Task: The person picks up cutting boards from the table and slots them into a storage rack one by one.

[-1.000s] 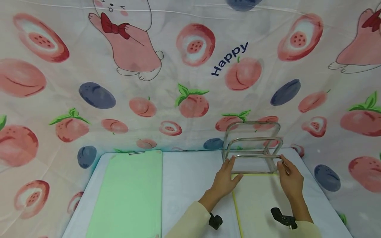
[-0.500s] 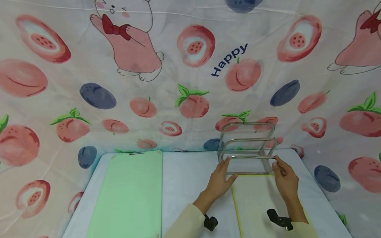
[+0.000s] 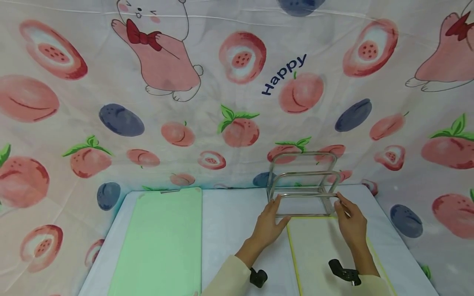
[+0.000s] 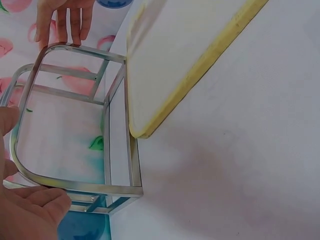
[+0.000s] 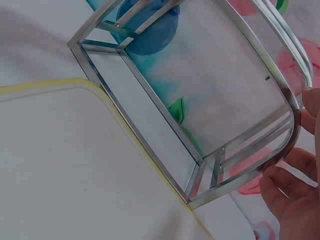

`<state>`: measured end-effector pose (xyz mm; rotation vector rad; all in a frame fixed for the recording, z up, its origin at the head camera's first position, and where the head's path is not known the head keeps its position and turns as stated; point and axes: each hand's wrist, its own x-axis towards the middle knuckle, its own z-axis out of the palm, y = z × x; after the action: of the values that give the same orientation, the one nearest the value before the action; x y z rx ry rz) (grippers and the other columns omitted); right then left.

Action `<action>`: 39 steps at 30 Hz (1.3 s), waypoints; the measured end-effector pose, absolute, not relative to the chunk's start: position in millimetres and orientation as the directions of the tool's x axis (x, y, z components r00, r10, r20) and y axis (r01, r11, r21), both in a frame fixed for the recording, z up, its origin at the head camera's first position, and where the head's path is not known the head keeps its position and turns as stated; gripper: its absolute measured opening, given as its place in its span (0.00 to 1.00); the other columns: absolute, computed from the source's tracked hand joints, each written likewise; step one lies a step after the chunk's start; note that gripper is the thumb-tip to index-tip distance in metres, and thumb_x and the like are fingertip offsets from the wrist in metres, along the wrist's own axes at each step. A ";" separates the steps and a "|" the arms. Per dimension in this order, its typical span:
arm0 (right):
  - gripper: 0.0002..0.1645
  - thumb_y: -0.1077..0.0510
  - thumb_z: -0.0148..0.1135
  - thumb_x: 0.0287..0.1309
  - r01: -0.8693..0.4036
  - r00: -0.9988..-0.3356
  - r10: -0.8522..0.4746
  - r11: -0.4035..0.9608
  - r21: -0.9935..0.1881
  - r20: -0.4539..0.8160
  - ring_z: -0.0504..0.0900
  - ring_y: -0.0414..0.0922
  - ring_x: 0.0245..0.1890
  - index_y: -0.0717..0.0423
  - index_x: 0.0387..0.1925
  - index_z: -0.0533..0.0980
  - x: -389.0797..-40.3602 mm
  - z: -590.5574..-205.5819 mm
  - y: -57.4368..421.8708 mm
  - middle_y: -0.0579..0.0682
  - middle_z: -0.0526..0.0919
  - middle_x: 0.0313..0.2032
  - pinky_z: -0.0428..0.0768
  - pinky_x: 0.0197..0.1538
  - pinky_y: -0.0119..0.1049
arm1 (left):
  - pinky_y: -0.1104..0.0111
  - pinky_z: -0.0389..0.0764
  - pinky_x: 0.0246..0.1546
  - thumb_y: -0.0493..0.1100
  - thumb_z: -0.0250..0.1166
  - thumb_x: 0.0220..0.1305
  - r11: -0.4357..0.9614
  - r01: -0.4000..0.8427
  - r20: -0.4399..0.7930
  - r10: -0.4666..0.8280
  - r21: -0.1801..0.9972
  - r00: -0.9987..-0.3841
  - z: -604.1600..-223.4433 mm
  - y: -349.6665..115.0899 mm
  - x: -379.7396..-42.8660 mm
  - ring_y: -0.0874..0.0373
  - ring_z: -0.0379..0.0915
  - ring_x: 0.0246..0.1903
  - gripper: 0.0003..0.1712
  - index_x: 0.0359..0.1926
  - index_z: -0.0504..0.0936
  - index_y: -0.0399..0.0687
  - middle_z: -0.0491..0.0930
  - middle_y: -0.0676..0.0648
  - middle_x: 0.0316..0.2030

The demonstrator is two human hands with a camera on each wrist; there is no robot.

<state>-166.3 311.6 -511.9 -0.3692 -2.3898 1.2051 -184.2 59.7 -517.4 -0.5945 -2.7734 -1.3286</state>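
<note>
Rising upright at the back of the white table (image 3: 244, 242), a three-hooped metal rack (image 3: 305, 174) is held from both sides. The upper left corner of its front hoop (image 3: 307, 195) is gripped by the left hand (image 3: 266, 228), the fingers bent partly closed about the bar and the thumb spread apart from them; how firmly the metal is pressed cannot be told. The opposite corner is pinched by the right hand (image 3: 353, 224), with the thumb and forefinger nearly closed on the bar. Such a two-ended hold is presumably chosen so that the weight is shared and tilting is prevented, while the middle of the frame is left unobstructed. The hoops are faced toward the person, probably because the nearest one can thus be reached without stretching. Close against the front rail, a yellow-rimmed white board (image 3: 314, 255) is laid flat beneath the forearms; whether its far edge is touched or overlapped by the rail cannot be made out. Well apart on the left, a green board with a handle slot (image 3: 163, 242) is laid flat, seemingly clear of the handling. The table is backed by a fruit-printed cloth (image 3: 237, 172).
</note>
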 end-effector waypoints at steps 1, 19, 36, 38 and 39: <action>0.23 0.49 0.55 0.68 0.040 -0.870 0.419 0.584 -0.811 0.259 0.73 0.27 0.48 0.46 0.62 0.73 -167.0 -512.0 310.7 0.54 0.77 0.51 0.71 0.51 0.20 | 0.48 0.70 0.56 0.54 0.58 0.68 0.566 0.338 0.169 0.330 0.752 -0.929 -517.1 58.3 -184.1 0.38 0.62 0.62 0.40 0.75 0.52 0.52 0.60 0.32 0.66; 0.22 0.50 0.57 0.67 -0.001 -0.876 0.403 0.546 -0.838 0.264 0.70 0.21 0.44 0.44 0.61 0.74 -166.8 -515.6 295.0 0.51 0.77 0.50 0.66 0.44 0.13 | 0.47 0.69 0.57 0.50 0.60 0.68 0.528 0.358 0.220 0.307 0.770 -0.926 -519.3 38.2 -179.2 0.39 0.62 0.63 0.40 0.74 0.52 0.51 0.62 0.31 0.65; 0.22 0.52 0.57 0.67 -0.029 -0.892 0.368 0.534 -0.845 0.263 0.71 0.24 0.45 0.46 0.61 0.75 -168.5 -513.3 281.4 0.52 0.77 0.49 0.66 0.45 0.13 | 0.48 0.69 0.57 0.51 0.59 0.68 0.517 0.382 0.250 0.307 0.766 -0.918 -523.6 19.5 -182.3 0.41 0.63 0.62 0.39 0.74 0.52 0.54 0.63 0.33 0.65; 0.22 0.51 0.56 0.68 -0.023 -0.897 0.359 0.543 -0.840 0.257 0.71 0.26 0.46 0.46 0.61 0.74 -168.1 -512.9 279.3 0.52 0.77 0.50 0.66 0.45 0.13 | 0.49 0.69 0.57 0.51 0.59 0.68 0.515 0.386 0.255 0.308 0.765 -0.917 -523.1 16.7 -182.2 0.42 0.62 0.63 0.39 0.74 0.52 0.53 0.63 0.35 0.65; 0.22 0.51 0.55 0.68 -0.020 -0.900 0.356 0.546 -0.837 0.254 0.71 0.26 0.46 0.46 0.62 0.74 -168.0 -513.1 278.5 0.52 0.77 0.50 0.66 0.45 0.14 | 0.49 0.69 0.58 0.50 0.60 0.68 0.514 0.388 0.258 0.307 0.765 -0.916 -522.9 15.6 -182.0 0.42 0.62 0.63 0.39 0.74 0.53 0.53 0.63 0.35 0.65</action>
<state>-168.0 278.5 -513.1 -0.2740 -2.3905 1.3017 -182.0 15.6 -522.9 -0.6109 -2.6547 -1.3768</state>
